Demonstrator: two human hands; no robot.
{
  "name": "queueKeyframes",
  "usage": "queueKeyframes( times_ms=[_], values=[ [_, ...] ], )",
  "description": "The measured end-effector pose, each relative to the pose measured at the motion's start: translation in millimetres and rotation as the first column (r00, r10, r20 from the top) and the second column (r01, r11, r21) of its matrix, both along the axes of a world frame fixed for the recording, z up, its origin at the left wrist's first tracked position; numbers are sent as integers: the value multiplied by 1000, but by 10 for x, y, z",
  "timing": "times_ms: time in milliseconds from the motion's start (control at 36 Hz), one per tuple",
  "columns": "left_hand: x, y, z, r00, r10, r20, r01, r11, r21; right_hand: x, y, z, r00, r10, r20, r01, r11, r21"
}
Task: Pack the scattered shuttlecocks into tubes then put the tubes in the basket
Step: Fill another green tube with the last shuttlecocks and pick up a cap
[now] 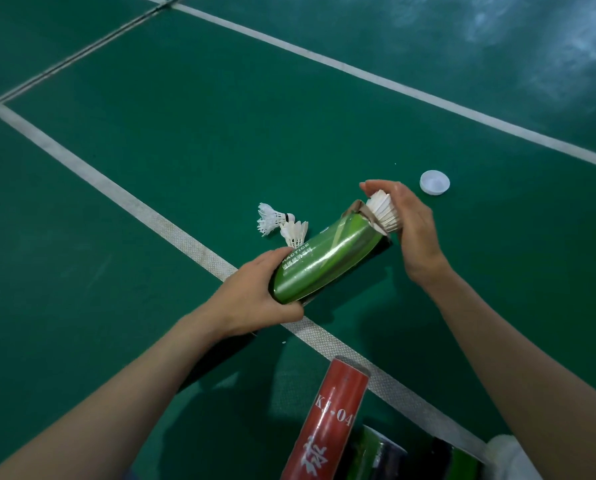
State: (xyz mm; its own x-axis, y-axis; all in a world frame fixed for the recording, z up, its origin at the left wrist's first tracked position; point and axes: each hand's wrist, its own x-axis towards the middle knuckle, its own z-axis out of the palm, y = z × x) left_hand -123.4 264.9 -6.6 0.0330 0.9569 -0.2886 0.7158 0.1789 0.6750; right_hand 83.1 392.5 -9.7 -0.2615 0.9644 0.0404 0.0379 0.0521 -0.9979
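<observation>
Fingers [376, 186] of your right hand [412, 230] curl round a white feather shuttlecock [385, 211]; left hand [255, 299] grips the glossy green cardboard tube [327, 261] marked "RACTICE", red cardboard tube [327, 420] reads "KI-04".

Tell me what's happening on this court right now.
A person is packing shuttlecocks. Their left hand grips a green tube near its bottom, while the right hand holds a shuttlecock at the tube's open mouth, feathers sticking out. Two more shuttlecocks lie on the floor just beyond, a white cap lies to the right, and a red tube sits nearby.
</observation>
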Motion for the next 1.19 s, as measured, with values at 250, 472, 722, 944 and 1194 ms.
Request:
queueKeyframes(
  times_ms=[250,472,722,944,1194],
  values=[
    [31,-66,40,995,-60,-83,60,998,2,-84,-20,109,995,101,-20,-100,995,13],
    [-2,-79,109,951,-83,-298,90,996,10,-207,-145,87,962,272,25,-271,961,-58],
    [-57,-96,89,915,24,-402,4,998,70,-388,-115,-27,945,321,66,-301,929,-215],
    [-227,-92,162,908,281,-311,-283,958,38,-817,92,-434,965,242,98,-160,846,-508],
    [-617,-318,224,841,397,-369,-432,902,-14,-1411,61,-1052,481,434,762,-274,900,-340]
  ],
)
